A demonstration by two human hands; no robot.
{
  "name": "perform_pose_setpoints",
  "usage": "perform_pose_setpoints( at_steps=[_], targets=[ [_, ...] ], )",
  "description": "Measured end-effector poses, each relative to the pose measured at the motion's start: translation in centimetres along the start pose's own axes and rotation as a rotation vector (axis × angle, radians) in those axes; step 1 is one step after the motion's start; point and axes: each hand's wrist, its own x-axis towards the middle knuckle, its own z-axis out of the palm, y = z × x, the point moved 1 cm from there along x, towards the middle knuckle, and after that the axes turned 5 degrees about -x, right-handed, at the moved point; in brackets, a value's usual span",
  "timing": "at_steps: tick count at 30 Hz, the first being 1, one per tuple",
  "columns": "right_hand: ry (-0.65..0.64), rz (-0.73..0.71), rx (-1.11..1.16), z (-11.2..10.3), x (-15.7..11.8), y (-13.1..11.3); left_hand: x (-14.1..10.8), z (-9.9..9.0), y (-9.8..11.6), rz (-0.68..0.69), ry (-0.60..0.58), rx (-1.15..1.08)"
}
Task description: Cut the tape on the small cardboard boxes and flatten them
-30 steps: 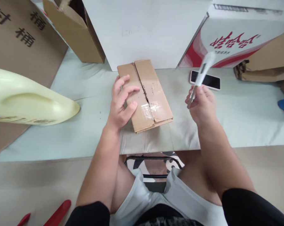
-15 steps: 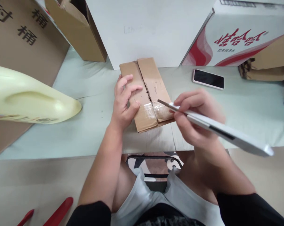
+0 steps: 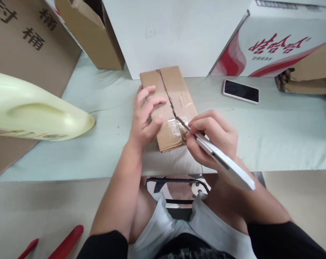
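L hand (image 3: pixel 145 122) rests on the box's (image 3: pixel 168 111) left side, fingers spread & open over its top; R hand (image 3: pixel 213 138) has its fingers closed on the knife (image 3: pixel 234 172) pen-style, handle slanting back & right. Count: 1 box, on table (image 3: pixel 98 154) betw. hands; 1 knife; 1 phone (image 3: pixel 241 91), far right. Vs 0.5 s ago, blade (image 3: pixel 182 123) is over at the seam (image 3: pixel 171 102), by the tape (image 3: pixel 173 127); tip prob. touching, hard to tell.
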Motion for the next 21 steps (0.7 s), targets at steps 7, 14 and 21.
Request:
perform_pose_setpoints(
  at_steps=[7,14,21],
  targets=[
    [-0.031,0.097,-0.058,0.41,-0.32,-0.16,-0.06,-0.2,0.02,0.016,-0.013,0.006],
    [-0.04,0.134,0.096,0.06,-0.14,0.07,0.01,-0.15,0.07,0.045,-0.011,-0.03],
    [-0.003,0.106,0.189,-0.21,-0.25,0.32,0.04,-0.22,0.12,0.035,-0.039,-0.014]
  ],
)
